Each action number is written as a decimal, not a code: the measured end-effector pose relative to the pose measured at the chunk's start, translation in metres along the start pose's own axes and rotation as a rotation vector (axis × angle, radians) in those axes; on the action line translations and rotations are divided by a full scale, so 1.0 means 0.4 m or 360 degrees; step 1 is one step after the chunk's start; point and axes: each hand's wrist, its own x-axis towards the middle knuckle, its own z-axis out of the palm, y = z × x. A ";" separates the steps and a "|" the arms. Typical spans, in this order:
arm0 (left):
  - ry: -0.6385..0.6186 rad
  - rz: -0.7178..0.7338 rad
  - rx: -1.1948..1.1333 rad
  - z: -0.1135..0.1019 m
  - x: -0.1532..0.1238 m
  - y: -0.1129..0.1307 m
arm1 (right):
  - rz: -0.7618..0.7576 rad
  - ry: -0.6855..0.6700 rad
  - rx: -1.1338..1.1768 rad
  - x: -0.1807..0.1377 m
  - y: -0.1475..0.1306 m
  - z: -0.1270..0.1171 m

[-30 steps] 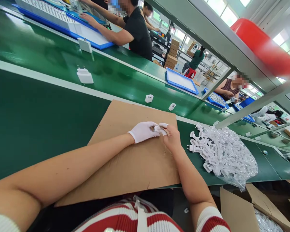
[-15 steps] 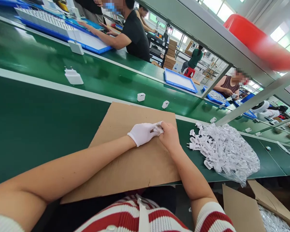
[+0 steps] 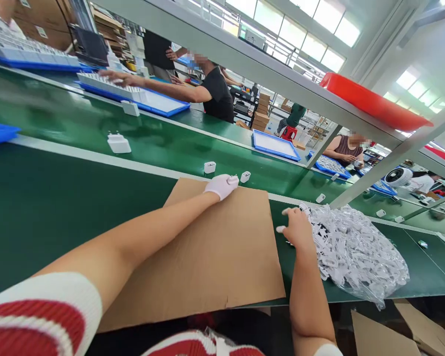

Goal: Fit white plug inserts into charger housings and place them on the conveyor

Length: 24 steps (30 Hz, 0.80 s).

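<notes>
Striped in Red and White

The person wears a ribbed knit top (image 3: 178, 346) in red and white, with a pale strip (image 3: 222, 348) running down its front. The short left sleeve (image 3: 65, 311) ends in a broad white band; of the right sleeve (image 3: 328, 350), only white shows. A plain white glove (image 3: 215, 186) covers the left grip (image 3: 221, 187) to the wrist. White tips (image 3: 281, 229) cap two digits of the right grip (image 3: 297, 228).
</notes>
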 end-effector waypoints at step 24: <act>0.0464 -0.0275 0.0274 -0.173 0.153 -0.211 | 0.0305 -0.0252 -0.0063 0.071 0.050 0.054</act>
